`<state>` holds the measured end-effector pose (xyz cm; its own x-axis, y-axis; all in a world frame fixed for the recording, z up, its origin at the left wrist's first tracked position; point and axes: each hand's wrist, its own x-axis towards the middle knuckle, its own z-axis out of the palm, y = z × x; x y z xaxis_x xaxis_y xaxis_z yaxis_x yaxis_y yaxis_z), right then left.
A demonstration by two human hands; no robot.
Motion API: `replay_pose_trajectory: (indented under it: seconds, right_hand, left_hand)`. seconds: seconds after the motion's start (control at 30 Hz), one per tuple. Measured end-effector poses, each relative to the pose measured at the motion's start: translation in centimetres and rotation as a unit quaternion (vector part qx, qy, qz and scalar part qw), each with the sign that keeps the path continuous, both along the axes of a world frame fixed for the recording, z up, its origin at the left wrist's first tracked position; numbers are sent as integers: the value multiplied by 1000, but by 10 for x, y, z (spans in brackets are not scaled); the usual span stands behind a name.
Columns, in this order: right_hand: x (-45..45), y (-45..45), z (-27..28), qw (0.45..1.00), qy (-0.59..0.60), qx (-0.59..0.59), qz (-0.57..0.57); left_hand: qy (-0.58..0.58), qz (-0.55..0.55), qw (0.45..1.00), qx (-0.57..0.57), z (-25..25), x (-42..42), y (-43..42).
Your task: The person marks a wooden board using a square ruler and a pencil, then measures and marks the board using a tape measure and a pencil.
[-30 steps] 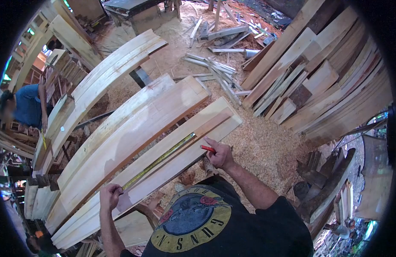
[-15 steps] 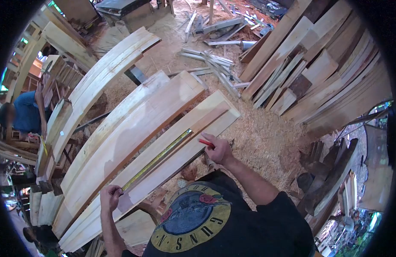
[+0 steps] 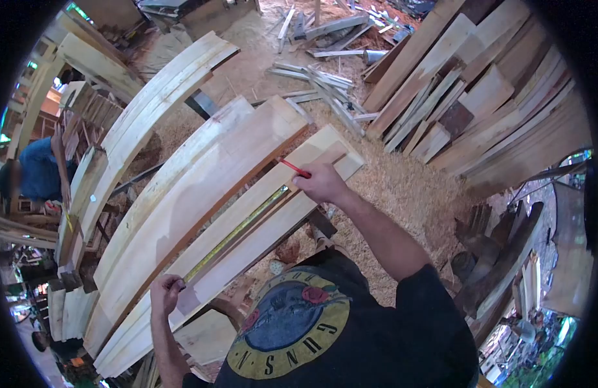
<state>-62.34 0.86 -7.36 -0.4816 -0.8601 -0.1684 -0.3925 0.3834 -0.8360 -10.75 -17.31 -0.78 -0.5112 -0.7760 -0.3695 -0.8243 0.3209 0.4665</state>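
A yellow tape measure (image 3: 237,233) is stretched lengthwise along a pale wooden board (image 3: 292,220). My left hand (image 3: 165,295) is closed on the near-left end of the tape, low over the board; whether it grips the blade or a case is hidden by the fingers. A slim red pencil (image 3: 296,169) sticks out of my right hand (image 3: 323,183), which is closed around it above the board, just past the tape's far end. The pencil's tip points up and left, toward the board's far long edge.
Beside this board lie another wide plank (image 3: 247,142) and a long curved beam (image 3: 156,97). Many planks (image 3: 480,90) lean at the right. Wood scraps (image 3: 325,84) and sawdust (image 3: 402,187) cover the ground. Another person in blue (image 3: 40,169) is at the far left.
My right hand has moved up and across the board, from its near edge to beyond the tape's end, and the pencil now shows more of its length. My left hand stays nearly in place.
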Motion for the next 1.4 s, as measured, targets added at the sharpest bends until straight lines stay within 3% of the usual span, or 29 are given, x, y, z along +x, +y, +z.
replay_pose_trajectory:
  seconds: [0.1, 0.2, 0.3, 0.5, 0.7, 0.8, 1.4]
  right_hand:
    - [-8, -19, 3, 998, -23, 49, 37]
    - [-12, -30, 3, 995, 4, 23, 94]
    - [-15, -38, 15, 984, -13, 110, 136]
    - [-18, -44, 3, 979, 15, 104, 173]
    - [-16, -43, 9, 980, 24, 109, 165]
    - [-15, -40, 18, 979, -29, 138, 147]
    - [-16, -38, 17, 979, 27, 108, 170]
  left_hand:
    - [-2, 4, 1000, 1, 0, 1, 0]
    - [-4, -17, 1000, -13, -3, 3, -2]
    - [-1, -4, 1000, -3, -4, 3, -2]
    - [0, -1, 1000, -5, -2, 0, -2]
    - [-1, 3, 1000, -9, -2, -2, 0]
    - [4, 1, 1000, -12, -5, 1, -1]
    - [3, -5, 1000, -18, -8, 3, -2]
